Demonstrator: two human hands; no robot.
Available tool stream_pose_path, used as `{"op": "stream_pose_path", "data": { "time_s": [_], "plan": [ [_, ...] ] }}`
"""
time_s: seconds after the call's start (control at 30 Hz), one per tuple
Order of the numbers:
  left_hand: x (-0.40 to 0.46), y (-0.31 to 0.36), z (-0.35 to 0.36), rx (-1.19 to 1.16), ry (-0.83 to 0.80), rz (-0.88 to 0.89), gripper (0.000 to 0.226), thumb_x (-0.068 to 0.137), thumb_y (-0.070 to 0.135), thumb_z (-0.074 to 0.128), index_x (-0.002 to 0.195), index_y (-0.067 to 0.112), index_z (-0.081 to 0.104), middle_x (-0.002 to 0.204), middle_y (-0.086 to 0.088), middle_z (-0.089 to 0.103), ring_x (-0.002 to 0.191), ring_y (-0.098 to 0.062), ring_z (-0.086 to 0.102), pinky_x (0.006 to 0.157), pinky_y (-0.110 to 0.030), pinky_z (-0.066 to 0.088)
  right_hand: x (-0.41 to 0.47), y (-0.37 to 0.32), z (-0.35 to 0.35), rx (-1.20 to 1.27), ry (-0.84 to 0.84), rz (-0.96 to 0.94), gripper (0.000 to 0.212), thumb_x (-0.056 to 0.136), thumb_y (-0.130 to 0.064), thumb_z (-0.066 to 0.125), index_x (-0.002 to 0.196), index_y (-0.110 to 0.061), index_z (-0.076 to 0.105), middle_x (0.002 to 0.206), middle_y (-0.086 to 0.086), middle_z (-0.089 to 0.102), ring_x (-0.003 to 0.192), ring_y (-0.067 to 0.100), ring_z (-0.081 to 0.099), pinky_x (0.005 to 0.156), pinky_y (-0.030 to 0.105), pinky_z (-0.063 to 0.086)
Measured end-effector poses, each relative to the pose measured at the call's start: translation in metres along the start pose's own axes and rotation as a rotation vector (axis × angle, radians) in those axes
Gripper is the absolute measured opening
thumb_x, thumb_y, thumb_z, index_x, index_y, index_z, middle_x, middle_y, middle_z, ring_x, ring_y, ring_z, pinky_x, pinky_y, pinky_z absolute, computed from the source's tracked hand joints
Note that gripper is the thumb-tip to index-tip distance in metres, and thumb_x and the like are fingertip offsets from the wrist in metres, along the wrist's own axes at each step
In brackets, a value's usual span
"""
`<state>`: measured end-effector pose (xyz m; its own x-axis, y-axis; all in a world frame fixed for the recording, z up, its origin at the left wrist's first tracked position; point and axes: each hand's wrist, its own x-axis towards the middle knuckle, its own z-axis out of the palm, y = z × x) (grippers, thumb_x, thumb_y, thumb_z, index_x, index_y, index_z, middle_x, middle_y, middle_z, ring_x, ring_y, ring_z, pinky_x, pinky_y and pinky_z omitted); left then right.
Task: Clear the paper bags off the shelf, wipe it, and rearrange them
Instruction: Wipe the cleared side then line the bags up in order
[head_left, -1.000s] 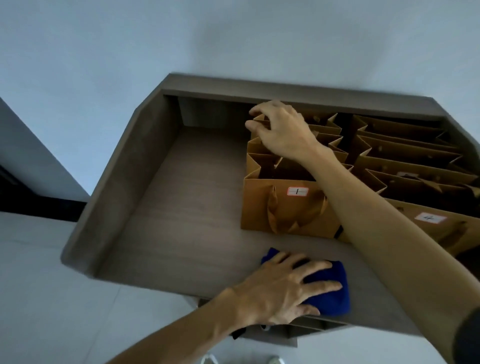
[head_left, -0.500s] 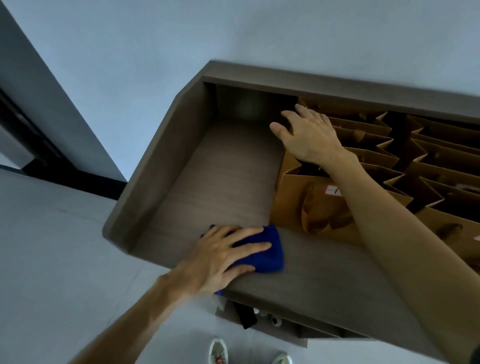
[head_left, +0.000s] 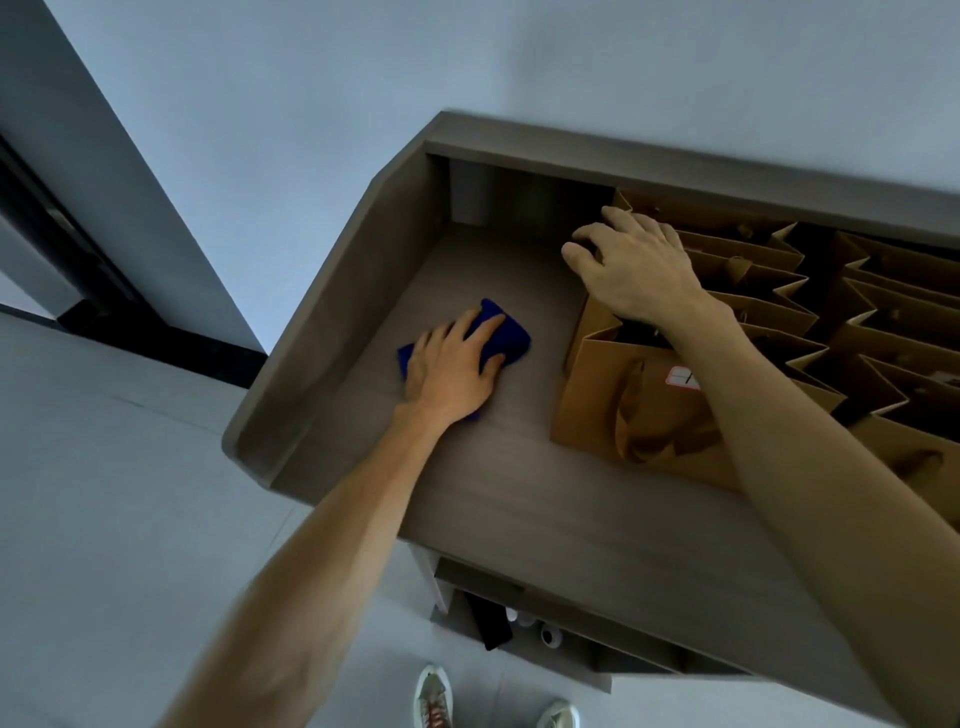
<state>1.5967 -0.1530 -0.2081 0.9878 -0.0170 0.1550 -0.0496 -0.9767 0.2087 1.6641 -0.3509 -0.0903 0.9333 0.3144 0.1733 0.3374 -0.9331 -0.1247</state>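
Nearest to me, at 6 o'clock, two light shoes (head_left: 434, 699) stand on the pale floor (head_left: 104, 493) below the shelf's front edge. Just above them I see a lower compartment (head_left: 519, 618) holding dark and white items too small to identify.

The shelf (head_left: 519, 509) is grey wood grain with a raised wall on its left side and along the back. Its front strip from 6 to 4 o'clock lies bare, and there is bare board between my two hands as well.

My left hand (head_left: 449, 364) lies at centre, fingers straight and spread, its grip released, pressing flat on the blue cloth (head_left: 511, 335), which sits on the shelf well apart from the left wall.

At 3 o'clock the paper bags (head_left: 623, 410) stand upright in two rows running toward the back wall, the near bag carrying a small white label (head_left: 681, 375). My right hand (head_left: 636, 270) rests on the tops of the left row at 1 o'clock, fingers curled over the bag rims near the back; I cannot tell whether they actually clasp one.

Beyond the shelf rises a plain pale wall (head_left: 467, 62), with a dark doorway (head_left: 62, 249) at 10 o'clock.
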Motion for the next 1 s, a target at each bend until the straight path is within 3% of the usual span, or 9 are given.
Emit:
{"op": "stream_pose_path", "data": {
  "time_s": [0.37, 0.47, 0.77, 0.87, 1.0],
  "plan": [
    [-0.145, 0.005, -0.013, -0.061, 0.081, 0.179, 0.05, 0.096, 0.047, 0.036, 0.143, 0.032, 0.038, 0.15, 0.004, 0.04, 0.124, -0.019, 0.048, 0.099, -0.038, 0.043, -0.002, -0.001, 0.0, -0.031, -0.013, -0.002, 0.05, 0.1, -0.055, 0.025, 0.139, -0.031, 0.047, 0.159, 0.007, 0.023, 0.146, 0.031, 0.018, 0.118, 0.05, 0.011],
    [-0.128, 0.008, -0.009, -0.014, 0.055, 0.153, 0.049, 0.097, 0.044, 0.035, 0.145, 0.033, 0.032, 0.149, 0.003, 0.041, 0.126, -0.02, 0.047, 0.1, -0.039, 0.044, -0.003, -0.002, -0.001, -0.044, -0.017, -0.01, 0.05, 0.1, -0.054, 0.024, 0.138, -0.032, 0.049, 0.16, 0.008, 0.022, 0.146, 0.032, 0.017, 0.118, 0.05, 0.01],
    [0.038, 0.025, 0.006, -0.022, -0.084, 0.072, 0.054, 0.098, 0.043, 0.04, 0.148, 0.033, 0.024, 0.154, -0.004, 0.031, 0.133, -0.028, 0.04, 0.107, -0.045, 0.034, -0.002, -0.002, -0.003, -0.043, -0.04, 0.003, 0.05, 0.101, -0.053, 0.024, 0.136, -0.03, 0.052, 0.16, 0.006, 0.021, 0.147, 0.031, 0.015, 0.117, 0.051, 0.009],
    [0.03, 0.021, 0.006, -0.04, -0.065, 0.104, 0.053, 0.098, 0.041, 0.041, 0.148, 0.032, 0.025, 0.156, -0.002, 0.027, 0.136, -0.026, 0.037, 0.109, -0.043, 0.033, -0.003, -0.002, -0.003, -0.043, -0.045, 0.0, 0.05, 0.101, -0.054, 0.025, 0.136, -0.03, 0.052, 0.16, 0.006, 0.02, 0.147, 0.03, 0.015, 0.117, 0.05, 0.009],
    [-0.042, -0.004, -0.003, -0.044, -0.009, 0.094, 0.051, 0.099, 0.036, 0.042, 0.149, 0.033, 0.027, 0.157, 0.005, 0.026, 0.138, -0.022, 0.034, 0.111, -0.039, 0.029, -0.006, -0.004, -0.004, -0.06, -0.052, -0.008, 0.051, 0.101, -0.054, 0.024, 0.136, -0.031, 0.052, 0.161, 0.006, 0.018, 0.147, 0.03, 0.013, 0.118, 0.05, 0.008]
  ]
}}
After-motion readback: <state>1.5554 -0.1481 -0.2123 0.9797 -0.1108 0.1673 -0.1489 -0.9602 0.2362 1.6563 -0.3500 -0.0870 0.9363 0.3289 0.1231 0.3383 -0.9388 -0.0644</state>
